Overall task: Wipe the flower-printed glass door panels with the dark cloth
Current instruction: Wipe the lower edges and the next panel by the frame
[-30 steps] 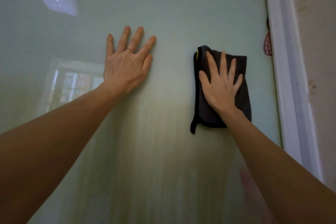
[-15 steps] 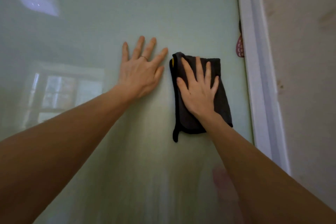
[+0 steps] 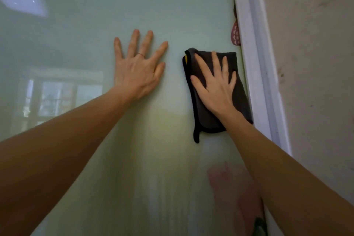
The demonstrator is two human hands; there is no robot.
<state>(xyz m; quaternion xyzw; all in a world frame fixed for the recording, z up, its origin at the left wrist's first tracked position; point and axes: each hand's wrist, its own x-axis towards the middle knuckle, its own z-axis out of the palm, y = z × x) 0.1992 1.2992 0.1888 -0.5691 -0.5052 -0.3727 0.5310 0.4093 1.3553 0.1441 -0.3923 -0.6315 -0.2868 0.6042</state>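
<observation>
Pale green glass panel fills almost all you see, with a window reflection well out past your left hand and a white frame and stained wall just beyond your right hand. Half a second ago the dark cloth sat almost against your left thumb; now a clear gap of glass lies between them and the cloth's far edge is right up beside the frame. So you are stroking side to side, and this stroke has run back to the panel's edge. Your left hand has stayed put, flat and bare on the glass, fingers spread wide. Your right hand also lies flat with straight, spread fingers, pressing the folded cloth to the glass rather than gripping it. A pink flower print shows above your right fingers by the frame, and a blurred one below your right forearm. Most of the panel likely remains to be wiped.
</observation>
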